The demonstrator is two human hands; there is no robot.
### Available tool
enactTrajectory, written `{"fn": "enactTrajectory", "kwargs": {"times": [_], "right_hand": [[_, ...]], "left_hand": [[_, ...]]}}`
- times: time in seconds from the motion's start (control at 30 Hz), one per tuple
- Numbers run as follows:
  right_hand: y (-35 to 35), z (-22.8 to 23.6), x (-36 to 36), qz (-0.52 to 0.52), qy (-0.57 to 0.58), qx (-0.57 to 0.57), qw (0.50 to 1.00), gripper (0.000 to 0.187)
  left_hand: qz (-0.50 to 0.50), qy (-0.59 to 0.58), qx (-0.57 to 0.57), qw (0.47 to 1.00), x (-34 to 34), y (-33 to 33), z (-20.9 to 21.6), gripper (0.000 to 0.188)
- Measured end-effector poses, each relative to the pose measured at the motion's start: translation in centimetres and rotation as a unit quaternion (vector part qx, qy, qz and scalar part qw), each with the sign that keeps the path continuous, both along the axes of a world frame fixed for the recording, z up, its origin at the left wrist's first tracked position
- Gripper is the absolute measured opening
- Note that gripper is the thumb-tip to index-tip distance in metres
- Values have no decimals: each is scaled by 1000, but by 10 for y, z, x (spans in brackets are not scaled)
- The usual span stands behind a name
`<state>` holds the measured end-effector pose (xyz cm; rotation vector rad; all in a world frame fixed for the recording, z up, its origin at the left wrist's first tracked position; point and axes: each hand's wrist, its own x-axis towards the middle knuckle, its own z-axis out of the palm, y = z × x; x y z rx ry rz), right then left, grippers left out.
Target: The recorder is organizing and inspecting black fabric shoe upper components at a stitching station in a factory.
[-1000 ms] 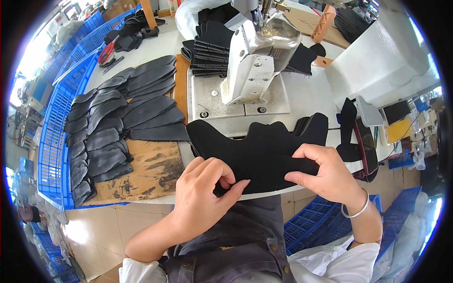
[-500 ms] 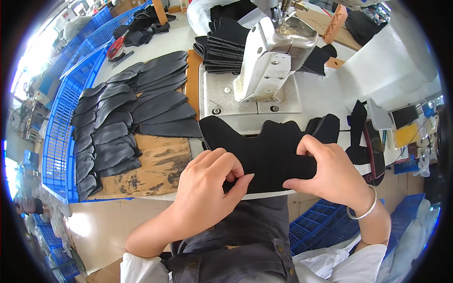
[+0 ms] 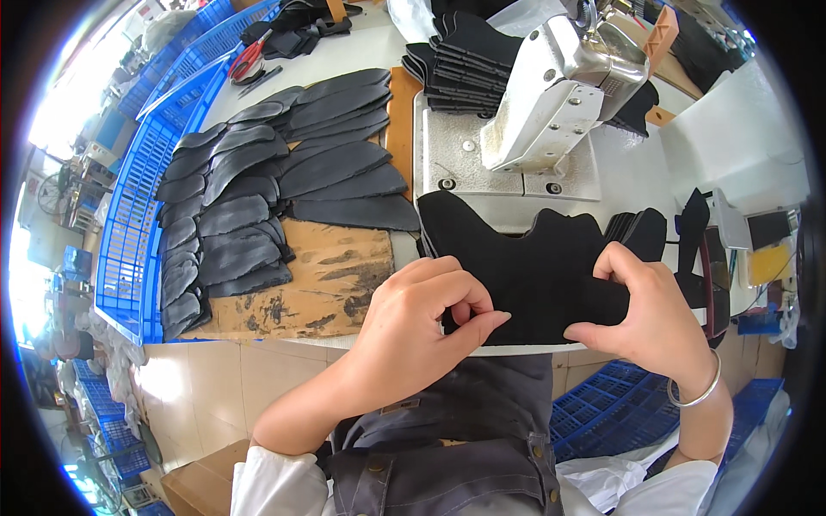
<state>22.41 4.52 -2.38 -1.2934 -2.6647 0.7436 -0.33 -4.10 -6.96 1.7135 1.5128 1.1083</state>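
A wide black fabric piece point(image 3: 533, 275) with a wavy far edge lies in front of me at the table's near edge, seemingly on top of other black pieces. My left hand point(image 3: 426, 322) is at its left end, closed in a pinch with thumb and forefinger over the fabric. The other left fingers are curled, and their tips are partly hidden. Around the right end curves my right hand point(image 3: 645, 314), its thumb along the near edge and its forefinger bent over the far side. Just beyond the right hand stands a stack of black cut pieces point(image 3: 641, 228).
A white sewing machine point(image 3: 542, 107) rises beyond the fabric, with stacked black pieces point(image 3: 469, 64) behind it. Overlapping dark, leaf-shaped pieces point(image 3: 245, 211) cover a brown board point(image 3: 335, 288) at left. Beside them are a blue crate point(image 3: 129, 249) and red-handled scissors point(image 3: 248, 58).
The whole view has shifted, so the table and both hands appear farther right. Hands and fabric keep nearly the same positions relative to each other.
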Motion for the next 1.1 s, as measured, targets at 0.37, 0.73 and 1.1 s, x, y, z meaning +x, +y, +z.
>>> {"fn": "enactTrajectory", "kwargs": {"times": [0.37, 0.73, 1.1], "right_hand": [[1, -2, 0, 4, 14, -1, 1000, 50], [5, 1, 6, 2, 8, -29, 1000, 49], [27, 7, 38, -20, 78, -186, 979, 21]], "left_hand": [[-18, -3, -14, 1000, -4, 0, 2, 14], [72, 191, 71, 976, 10, -14, 18, 30], [-77, 413, 112, 900, 65, -12, -16, 79]]}}
